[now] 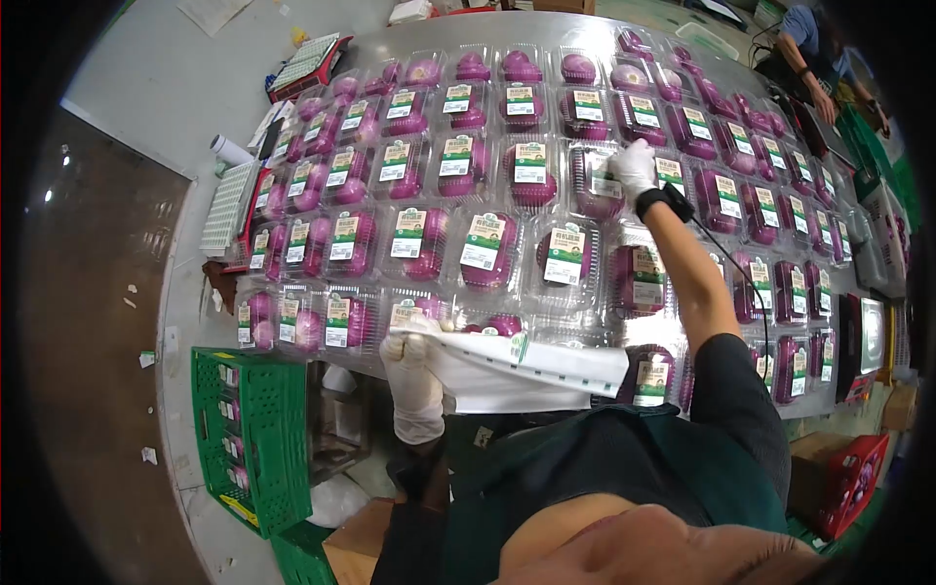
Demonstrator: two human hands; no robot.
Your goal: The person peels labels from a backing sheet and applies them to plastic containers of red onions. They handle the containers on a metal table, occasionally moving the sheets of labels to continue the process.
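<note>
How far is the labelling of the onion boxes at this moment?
Done: most clear boxes of purple onions on the table already carry a label. In hand: the right hand presses on a box in an upper row, while the left hand holds the label strip. Left: some top-row boxes show no label.

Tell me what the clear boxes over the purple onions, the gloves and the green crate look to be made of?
The boxes look like thin clear plastic: glossy, with glare and the onions visible through them. The gloves on the left hand and right hand look like thin white rubber or latex, snug and matte. The green crate appears to be rigid moulded plastic with a lattice wall.
</note>
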